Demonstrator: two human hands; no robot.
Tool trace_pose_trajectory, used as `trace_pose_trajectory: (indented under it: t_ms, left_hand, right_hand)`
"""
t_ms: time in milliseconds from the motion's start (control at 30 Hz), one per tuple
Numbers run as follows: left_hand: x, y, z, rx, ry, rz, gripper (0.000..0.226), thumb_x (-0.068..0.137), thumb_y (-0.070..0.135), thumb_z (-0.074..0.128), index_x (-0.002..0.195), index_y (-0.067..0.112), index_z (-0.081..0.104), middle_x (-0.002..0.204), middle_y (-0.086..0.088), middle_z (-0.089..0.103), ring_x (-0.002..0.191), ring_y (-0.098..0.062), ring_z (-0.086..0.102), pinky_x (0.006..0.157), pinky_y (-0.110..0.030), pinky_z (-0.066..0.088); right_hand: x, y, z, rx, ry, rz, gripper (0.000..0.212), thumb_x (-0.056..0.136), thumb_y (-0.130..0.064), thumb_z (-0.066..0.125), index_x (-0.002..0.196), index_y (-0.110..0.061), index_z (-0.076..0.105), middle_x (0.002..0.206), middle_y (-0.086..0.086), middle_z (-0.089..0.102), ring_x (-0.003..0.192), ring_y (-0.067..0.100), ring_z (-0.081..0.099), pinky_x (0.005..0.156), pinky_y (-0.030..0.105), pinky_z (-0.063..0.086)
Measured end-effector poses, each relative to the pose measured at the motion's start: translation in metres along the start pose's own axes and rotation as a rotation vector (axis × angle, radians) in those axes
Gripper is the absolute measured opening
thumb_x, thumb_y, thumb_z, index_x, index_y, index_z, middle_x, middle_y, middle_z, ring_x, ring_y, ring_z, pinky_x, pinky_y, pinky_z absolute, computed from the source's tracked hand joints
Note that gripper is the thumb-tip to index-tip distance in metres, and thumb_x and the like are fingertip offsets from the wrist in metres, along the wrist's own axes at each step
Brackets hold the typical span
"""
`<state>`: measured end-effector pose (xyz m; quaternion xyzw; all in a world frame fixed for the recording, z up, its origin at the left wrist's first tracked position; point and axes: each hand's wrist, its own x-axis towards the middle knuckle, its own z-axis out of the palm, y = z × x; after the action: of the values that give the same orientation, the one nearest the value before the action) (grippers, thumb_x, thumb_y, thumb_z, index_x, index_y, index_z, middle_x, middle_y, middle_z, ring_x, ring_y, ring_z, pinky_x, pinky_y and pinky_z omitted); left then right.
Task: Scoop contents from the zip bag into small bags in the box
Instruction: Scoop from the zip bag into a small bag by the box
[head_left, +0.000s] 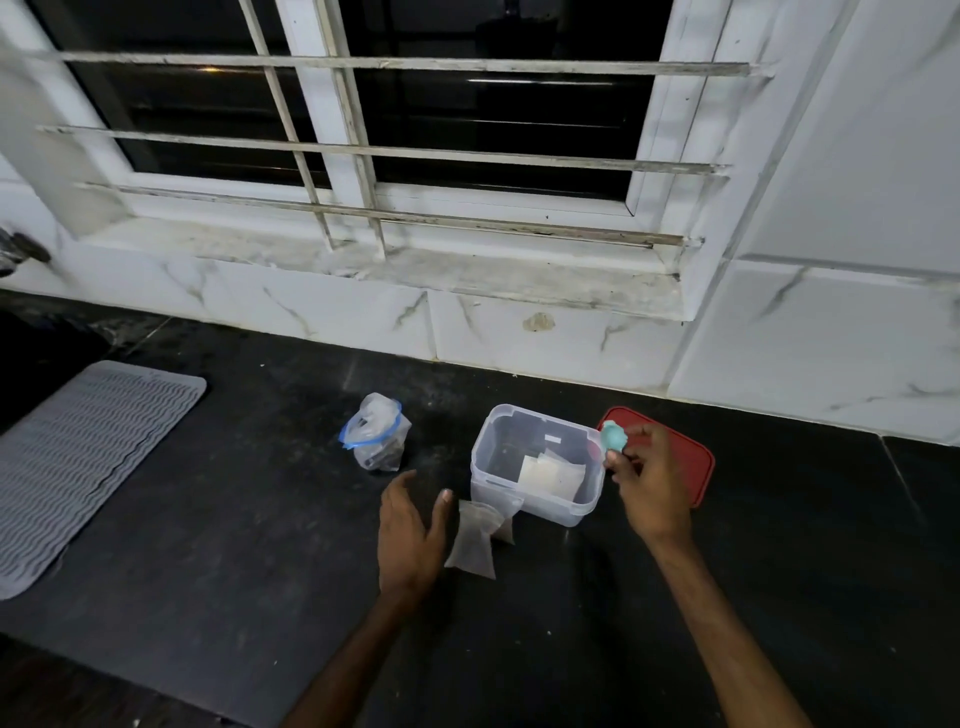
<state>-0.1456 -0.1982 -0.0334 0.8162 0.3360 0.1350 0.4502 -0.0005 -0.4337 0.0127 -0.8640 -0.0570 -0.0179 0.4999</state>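
Note:
A clear zip bag (375, 434) with a blue zip rim stands open on the dark counter, dark contents at its bottom. To its right sits a clear plastic box (488, 462) with flat small bags (550, 475) inside. One filled small bag (475, 540) lies on the counter in front of the box. My left hand (410, 530) hovers just left of that bag, fingers straight, thumb near its top. My right hand (649, 483) pinches a small teal scoop (614, 435) at the box's right rim.
A red lid (696, 462) lies behind my right hand, right of the box. A grey ribbed mat (78, 457) covers the counter's left side. A tiled wall and barred window ledge (395, 270) run along the back.

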Motion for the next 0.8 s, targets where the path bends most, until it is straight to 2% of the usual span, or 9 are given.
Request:
trace_pose_trajectory:
  t_ms: [100,167,300,400,467,533,633,733,800]
  left_hand:
    - [0.019,-0.007,-0.023,-0.143,0.13,-0.119,0.052,0.092,0.041,0.059,0.135,0.02,0.041,0.137,-0.006,0.05,0.122,-0.021,0.052,0.102,-0.047,0.046]
    - [0.038,-0.013,-0.043,-0.207,0.235,-0.215,0.036,0.093,0.031,0.059,0.126,0.019,0.047,0.126,-0.006,0.057,0.113,-0.021,0.057,0.097,-0.043,0.049]
    - [0.084,-0.024,-0.078,-0.304,0.365,-0.38,0.034,0.094,0.035,0.059,0.116,0.009,0.052,0.109,-0.008,0.061,0.099,-0.022,0.058,0.085,-0.037,0.048]
    - [0.116,-0.042,-0.082,-0.365,0.278,-0.546,0.057,0.086,0.052,0.062,0.115,0.004,0.051,0.108,-0.011,0.059,0.096,-0.026,0.058,0.083,-0.039,0.051]
    - [0.141,-0.054,-0.081,-0.43,0.169,-0.679,0.086,0.074,0.065,0.068,0.129,0.003,0.046,0.122,-0.016,0.058,0.104,-0.035,0.06,0.086,-0.051,0.055]
    - [0.158,-0.067,-0.073,-0.506,0.06,-0.755,0.1,0.066,0.07,0.071,0.136,0.004,0.041,0.127,-0.019,0.055,0.105,-0.039,0.06,0.076,-0.052,0.058]
    - [0.166,-0.066,-0.07,-0.477,-0.101,-0.747,0.096,0.06,0.074,0.073,0.122,0.002,0.054,0.116,-0.023,0.061,0.082,-0.031,0.063,0.046,-0.034,0.053]
    - [0.168,-0.062,-0.064,-0.391,-0.179,-0.697,0.071,0.072,0.05,0.078,0.115,0.0,0.053,0.102,-0.02,0.06,0.074,-0.029,0.062,0.046,-0.033,0.051]
    - [0.172,-0.059,-0.065,-0.371,-0.167,-0.635,0.049,0.084,0.031,0.07,0.117,0.003,0.048,0.104,-0.019,0.057,0.082,-0.031,0.062,0.051,-0.036,0.052]
  right_hand:
    - [-0.006,-0.019,0.021,-0.012,-0.093,-0.02,0.044,0.087,0.005,0.06,0.121,-0.022,0.051,0.104,0.0,0.064,0.092,0.017,0.061,0.074,0.027,0.045]
    - [-0.013,-0.031,0.037,0.007,-0.162,-0.056,0.047,0.083,0.012,0.062,0.107,-0.028,0.059,0.097,-0.002,0.068,0.085,0.012,0.066,0.071,0.024,0.053]
    - [-0.028,-0.049,0.068,-0.038,-0.259,-0.08,0.024,0.086,0.003,0.067,0.098,-0.017,0.07,0.08,-0.006,0.072,0.072,0.004,0.07,0.069,0.027,0.06]
    - [-0.035,-0.07,0.091,-0.048,-0.329,-0.082,0.013,0.09,-0.009,0.066,0.09,-0.022,0.07,0.074,-0.005,0.072,0.064,0.005,0.068,0.064,0.03,0.059]
    - [-0.035,-0.093,0.11,-0.064,-0.338,-0.097,0.007,0.092,-0.017,0.065,0.094,-0.021,0.07,0.073,-0.004,0.072,0.058,0.008,0.067,0.06,0.03,0.059]
    - [-0.037,-0.11,0.127,-0.075,-0.355,-0.12,0.009,0.095,-0.02,0.061,0.098,-0.022,0.07,0.072,-0.003,0.07,0.053,0.008,0.064,0.056,0.03,0.058]
    - [-0.042,-0.131,0.162,-0.19,-0.363,-0.2,0.016,0.098,-0.024,0.053,0.104,-0.025,0.067,0.08,-0.006,0.07,0.064,0.01,0.065,0.067,0.038,0.057]
    - [-0.035,-0.156,0.183,-0.349,-0.363,-0.254,0.023,0.099,-0.026,0.046,0.116,-0.024,0.061,0.098,-0.001,0.072,0.087,0.021,0.069,0.08,0.04,0.055]
    - [-0.029,-0.171,0.197,-0.438,-0.391,-0.258,0.026,0.099,-0.027,0.046,0.121,-0.019,0.058,0.107,0.004,0.07,0.096,0.024,0.067,0.084,0.038,0.054]
